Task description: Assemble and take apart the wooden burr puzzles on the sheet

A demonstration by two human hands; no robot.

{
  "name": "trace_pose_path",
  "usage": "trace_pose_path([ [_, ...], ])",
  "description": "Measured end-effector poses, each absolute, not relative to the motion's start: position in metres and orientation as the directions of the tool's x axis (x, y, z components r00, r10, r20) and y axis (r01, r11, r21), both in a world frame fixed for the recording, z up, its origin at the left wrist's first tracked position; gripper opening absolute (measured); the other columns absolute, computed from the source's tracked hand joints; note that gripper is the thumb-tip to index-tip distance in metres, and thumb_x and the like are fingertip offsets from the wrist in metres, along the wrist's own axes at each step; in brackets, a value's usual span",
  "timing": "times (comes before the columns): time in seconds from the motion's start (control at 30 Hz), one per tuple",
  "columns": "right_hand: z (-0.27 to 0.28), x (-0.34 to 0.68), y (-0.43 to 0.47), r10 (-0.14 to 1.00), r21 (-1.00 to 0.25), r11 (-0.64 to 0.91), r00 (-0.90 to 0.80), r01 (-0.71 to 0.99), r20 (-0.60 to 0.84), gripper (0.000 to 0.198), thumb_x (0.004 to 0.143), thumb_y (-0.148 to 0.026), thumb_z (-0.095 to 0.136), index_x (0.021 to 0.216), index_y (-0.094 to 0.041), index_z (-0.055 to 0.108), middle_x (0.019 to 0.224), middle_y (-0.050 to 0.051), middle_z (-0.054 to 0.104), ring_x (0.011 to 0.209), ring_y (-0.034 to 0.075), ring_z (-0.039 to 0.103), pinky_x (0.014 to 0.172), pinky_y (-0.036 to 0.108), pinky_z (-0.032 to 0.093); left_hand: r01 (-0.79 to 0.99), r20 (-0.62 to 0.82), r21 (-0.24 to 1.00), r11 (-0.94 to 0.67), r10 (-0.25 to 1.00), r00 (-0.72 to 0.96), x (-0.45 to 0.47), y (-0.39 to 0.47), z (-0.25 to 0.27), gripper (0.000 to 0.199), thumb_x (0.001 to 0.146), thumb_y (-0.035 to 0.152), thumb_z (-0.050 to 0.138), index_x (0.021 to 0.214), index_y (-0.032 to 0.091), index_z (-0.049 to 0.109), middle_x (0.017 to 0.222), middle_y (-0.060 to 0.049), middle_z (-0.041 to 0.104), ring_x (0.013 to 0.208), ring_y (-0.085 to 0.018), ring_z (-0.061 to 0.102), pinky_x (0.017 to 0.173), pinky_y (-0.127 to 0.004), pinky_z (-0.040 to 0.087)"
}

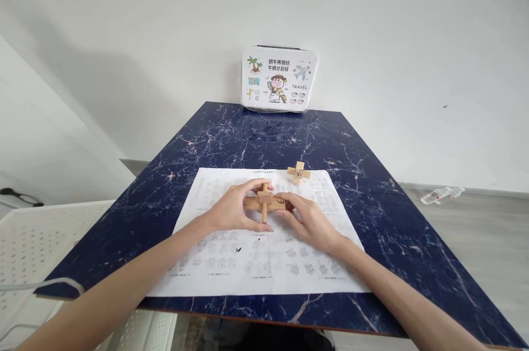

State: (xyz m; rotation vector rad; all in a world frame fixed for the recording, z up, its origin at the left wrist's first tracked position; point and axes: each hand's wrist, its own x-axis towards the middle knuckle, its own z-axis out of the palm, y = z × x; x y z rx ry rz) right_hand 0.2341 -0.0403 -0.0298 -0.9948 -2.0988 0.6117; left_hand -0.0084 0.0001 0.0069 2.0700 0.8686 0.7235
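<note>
Over the printed sheet (pixel 256 268), my left hand (pixel 231 206) curves its thumb and fingers around the two ends of a round wooden peg (pixel 264 214). The peg lies crosswise over a flat wooden puzzle piece (pixel 276 205) with a dark letter on its right end. A small wooden block (pixel 265 196) sits at the crossing. My right hand (pixel 311 223) pinches the lettered end of the puzzle piece between thumb and fingers. Just beyond my right hand, a cross-shaped wooden puzzle piece (pixel 298 173) marked G rests at the sheet's upper edge.
At the far end of the blue marbled table (pixel 231 141), a white cartoon-printed case (pixel 279 78) leans against the wall. White perforated furniture (pixel 33 241) stands on the left, with a pale cable (pixel 49 283) over it. A clear plastic item (pixel 441 195) lies on the floor at right.
</note>
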Motion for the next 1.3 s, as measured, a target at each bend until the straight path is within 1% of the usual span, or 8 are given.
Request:
trace_pose_path([
  [0.07,-0.0302,0.2340,-0.0405,0.800,-0.664,0.592,-0.435,0.456,0.414,0.029,0.109,-0.036,0.050,0.132,-0.020,0.059,0.102,0.009,0.075,0.080,0.022,0.069,0.073,0.037,0.055,0.344,0.191,0.813,-0.470,0.773,0.604,-0.0084,-0.0006,0.0067,0.088,0.060,0.049,0.098,0.135,0.024,0.060,0.134,-0.013,0.070,0.122,-0.034,0.067,0.107,-0.052,0.051],
  [0.17,-0.0306,0.2338,-0.0395,0.796,-0.647,0.601,-0.427,0.469,0.430,0.030,0.108,-0.036,0.050,0.131,-0.020,0.060,0.096,0.008,0.075,0.075,0.021,0.068,0.070,0.035,0.054,0.350,0.184,0.814,-0.464,0.777,0.602,-0.0084,-0.0009,0.0069,0.088,0.062,0.048,0.098,0.137,0.024,0.059,0.135,-0.013,0.070,0.123,-0.034,0.067,0.108,-0.052,0.051],
  [0.4,-0.0308,0.2323,-0.0369,0.784,-0.605,0.621,-0.390,0.498,0.483,0.028,0.108,-0.036,0.050,0.128,-0.020,0.062,0.095,0.008,0.076,0.073,0.020,0.068,0.066,0.033,0.053,0.314,0.236,0.807,-0.501,0.760,0.606,-0.0090,0.0010,0.0078,0.082,0.065,0.041,0.095,0.137,0.024,0.059,0.133,-0.012,0.071,0.122,-0.033,0.068,0.109,-0.050,0.051],
  [0.63,-0.0316,0.2321,-0.0399,0.788,-0.637,0.614,-0.401,0.466,0.467,0.028,0.108,-0.035,0.051,0.129,-0.020,0.061,0.094,0.007,0.075,0.074,0.020,0.068,0.069,0.035,0.054,0.347,0.205,0.802,-0.486,0.770,0.604,-0.0084,-0.0005,0.0043,0.088,0.062,0.048,0.097,0.138,0.025,0.058,0.134,-0.012,0.071,0.123,-0.034,0.068,0.109,-0.050,0.051],
  [0.8,-0.0280,0.2342,-0.0390,0.804,-0.640,0.595,-0.386,0.486,0.453,0.027,0.108,-0.034,0.051,0.127,-0.019,0.062,0.092,0.007,0.074,0.073,0.020,0.066,0.068,0.034,0.053,0.365,0.210,0.784,-0.502,0.768,0.605,-0.0119,0.0038,0.0084,0.080,0.065,0.043,0.095,0.134,0.024,0.061,0.133,-0.011,0.071,0.121,-0.033,0.068,0.107,-0.049,0.052],
  [0.93,-0.0260,0.2356,-0.0384,0.818,-0.653,0.575,-0.366,0.493,0.444,0.025,0.107,-0.033,0.052,0.125,-0.020,0.063,0.089,0.006,0.072,0.072,0.020,0.065,0.068,0.034,0.053,0.371,0.223,0.776,-0.510,0.772,0.594,-0.0152,0.0069,0.0104,0.080,0.064,0.047,0.095,0.133,0.023,0.063,0.135,-0.012,0.070,0.123,-0.034,0.067,0.109,-0.049,0.051],
  [1.1,-0.0260,0.2349,-0.0391,0.820,-0.675,0.571,-0.362,0.467,0.443,0.025,0.106,-0.033,0.054,0.125,-0.019,0.063,0.089,0.006,0.072,0.073,0.020,0.065,0.070,0.034,0.053,0.343,0.237,0.782,-0.520,0.758,0.608,-0.0145,0.0060,0.0094,0.080,0.066,0.046,0.095,0.134,0.023,0.062,0.136,-0.012,0.069,0.123,-0.033,0.067,0.108,-0.048,0.052],
  [1.3,-0.0239,0.2352,-0.0378,0.864,-0.726,0.495,-0.361,0.478,0.352,0.027,0.106,-0.037,0.054,0.124,-0.019,0.064,0.090,0.006,0.072,0.075,0.021,0.064,0.071,0.036,0.052,0.327,0.232,0.800,-0.503,0.762,0.605,-0.0145,0.0073,0.0059,0.081,0.068,0.045,0.094,0.138,0.022,0.060,0.136,-0.012,0.069,0.124,-0.034,0.066,0.107,-0.049,0.052],
])
